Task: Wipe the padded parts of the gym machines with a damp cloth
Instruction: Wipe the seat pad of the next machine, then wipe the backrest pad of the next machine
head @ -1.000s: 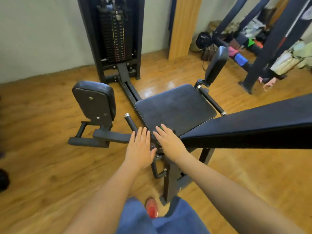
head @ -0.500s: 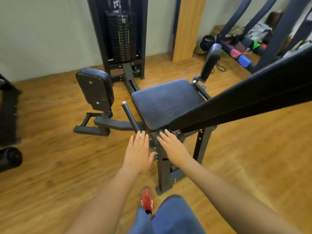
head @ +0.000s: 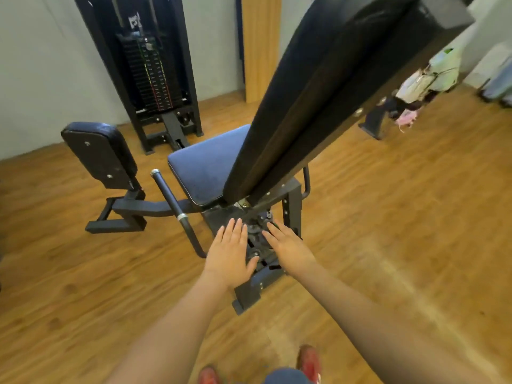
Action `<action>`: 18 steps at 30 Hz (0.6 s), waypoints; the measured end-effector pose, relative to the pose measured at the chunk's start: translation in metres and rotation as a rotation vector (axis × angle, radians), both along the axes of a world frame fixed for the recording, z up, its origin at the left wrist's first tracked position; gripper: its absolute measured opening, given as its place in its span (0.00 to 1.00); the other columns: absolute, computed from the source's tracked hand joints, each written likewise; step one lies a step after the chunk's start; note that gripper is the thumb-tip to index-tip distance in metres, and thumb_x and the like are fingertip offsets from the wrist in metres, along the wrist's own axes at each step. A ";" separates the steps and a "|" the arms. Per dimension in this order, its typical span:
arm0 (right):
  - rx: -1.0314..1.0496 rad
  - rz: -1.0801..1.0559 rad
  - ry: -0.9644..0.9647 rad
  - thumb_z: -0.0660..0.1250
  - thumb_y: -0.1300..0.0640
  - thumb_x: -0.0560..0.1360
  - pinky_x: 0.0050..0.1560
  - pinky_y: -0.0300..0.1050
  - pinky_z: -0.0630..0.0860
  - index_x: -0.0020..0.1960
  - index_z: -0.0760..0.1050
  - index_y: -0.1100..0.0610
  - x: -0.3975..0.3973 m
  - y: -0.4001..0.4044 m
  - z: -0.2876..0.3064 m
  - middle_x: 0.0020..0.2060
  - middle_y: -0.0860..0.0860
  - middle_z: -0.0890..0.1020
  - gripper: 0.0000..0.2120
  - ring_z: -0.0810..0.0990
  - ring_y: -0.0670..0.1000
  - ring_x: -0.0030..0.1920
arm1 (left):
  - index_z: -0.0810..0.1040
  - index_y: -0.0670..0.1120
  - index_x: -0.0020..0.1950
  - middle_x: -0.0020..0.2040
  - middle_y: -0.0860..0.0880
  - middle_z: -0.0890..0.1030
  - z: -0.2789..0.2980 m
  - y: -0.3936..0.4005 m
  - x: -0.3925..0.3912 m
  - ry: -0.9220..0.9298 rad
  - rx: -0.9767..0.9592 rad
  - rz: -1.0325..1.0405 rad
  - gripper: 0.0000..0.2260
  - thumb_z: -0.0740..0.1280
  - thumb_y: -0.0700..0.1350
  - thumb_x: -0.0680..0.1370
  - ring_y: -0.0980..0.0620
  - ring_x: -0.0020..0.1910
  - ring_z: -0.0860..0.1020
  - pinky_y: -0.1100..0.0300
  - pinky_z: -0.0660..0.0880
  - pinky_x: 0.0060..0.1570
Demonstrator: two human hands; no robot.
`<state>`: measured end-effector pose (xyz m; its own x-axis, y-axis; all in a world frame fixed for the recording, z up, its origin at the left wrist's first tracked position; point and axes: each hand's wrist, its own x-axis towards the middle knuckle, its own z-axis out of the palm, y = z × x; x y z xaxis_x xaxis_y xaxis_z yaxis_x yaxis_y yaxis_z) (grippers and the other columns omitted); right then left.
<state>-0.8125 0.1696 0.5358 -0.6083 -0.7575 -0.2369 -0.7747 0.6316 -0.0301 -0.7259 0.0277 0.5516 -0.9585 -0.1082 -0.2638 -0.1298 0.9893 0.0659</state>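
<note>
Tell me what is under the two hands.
Under the left hand and right hand sits the machine's black metal frame and its adjustment hardware, behind the seat pad. The palms cover anything beneath; no cloth shows.

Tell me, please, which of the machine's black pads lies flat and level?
The seat pad in the middle. The backrest pad slopes steeply up from it toward the camera, and the leg pad on the left stands nearly upright.
</note>
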 end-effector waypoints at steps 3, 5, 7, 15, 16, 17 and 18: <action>-0.023 -0.041 -0.026 0.54 0.67 0.79 0.75 0.48 0.49 0.77 0.48 0.57 -0.027 0.049 0.002 0.76 0.54 0.49 0.29 0.43 0.54 0.76 | 0.42 0.41 0.80 0.80 0.42 0.42 0.002 0.047 -0.034 -0.017 -0.016 -0.034 0.35 0.50 0.61 0.82 0.44 0.79 0.40 0.49 0.40 0.76; -0.046 -0.064 -0.034 0.54 0.67 0.79 0.74 0.47 0.48 0.77 0.48 0.57 -0.050 0.088 0.005 0.77 0.53 0.48 0.29 0.43 0.54 0.76 | 0.41 0.40 0.79 0.80 0.42 0.42 0.001 0.086 -0.059 -0.028 -0.019 -0.048 0.35 0.48 0.61 0.82 0.44 0.78 0.40 0.49 0.40 0.76; -0.063 -0.087 -0.023 0.55 0.67 0.79 0.73 0.46 0.49 0.77 0.48 0.57 -0.073 0.127 0.007 0.77 0.53 0.48 0.30 0.43 0.53 0.76 | 0.41 0.40 0.79 0.80 0.42 0.41 -0.001 0.128 -0.084 -0.033 -0.013 -0.052 0.35 0.48 0.61 0.82 0.44 0.78 0.40 0.49 0.39 0.76; -0.107 -0.099 -0.054 0.53 0.69 0.78 0.73 0.44 0.49 0.77 0.49 0.57 -0.159 0.222 0.012 0.76 0.52 0.50 0.29 0.44 0.51 0.76 | 0.42 0.41 0.80 0.80 0.43 0.42 -0.002 0.228 -0.163 -0.035 0.023 0.055 0.33 0.48 0.60 0.83 0.45 0.79 0.41 0.50 0.40 0.76; -0.121 -0.095 -0.052 0.52 0.68 0.79 0.72 0.43 0.49 0.77 0.49 0.57 -0.167 0.225 0.010 0.76 0.52 0.50 0.29 0.44 0.51 0.76 | 0.42 0.40 0.80 0.80 0.43 0.42 -0.005 0.232 -0.173 -0.036 0.029 0.077 0.34 0.48 0.60 0.83 0.45 0.79 0.40 0.50 0.40 0.76; -0.129 -0.091 -0.054 0.52 0.68 0.79 0.72 0.43 0.49 0.77 0.49 0.57 -0.177 0.227 0.008 0.76 0.52 0.50 0.28 0.44 0.51 0.76 | 0.42 0.40 0.79 0.80 0.43 0.42 -0.008 0.236 -0.184 -0.036 0.034 0.098 0.34 0.48 0.60 0.83 0.45 0.79 0.40 0.50 0.40 0.77; -0.129 -0.087 -0.058 0.52 0.68 0.79 0.72 0.43 0.49 0.77 0.49 0.57 -0.187 0.228 0.006 0.76 0.52 0.50 0.28 0.44 0.51 0.76 | 0.41 0.40 0.79 0.80 0.42 0.42 -0.012 0.240 -0.196 -0.034 0.034 0.112 0.34 0.47 0.60 0.83 0.45 0.79 0.40 0.49 0.40 0.77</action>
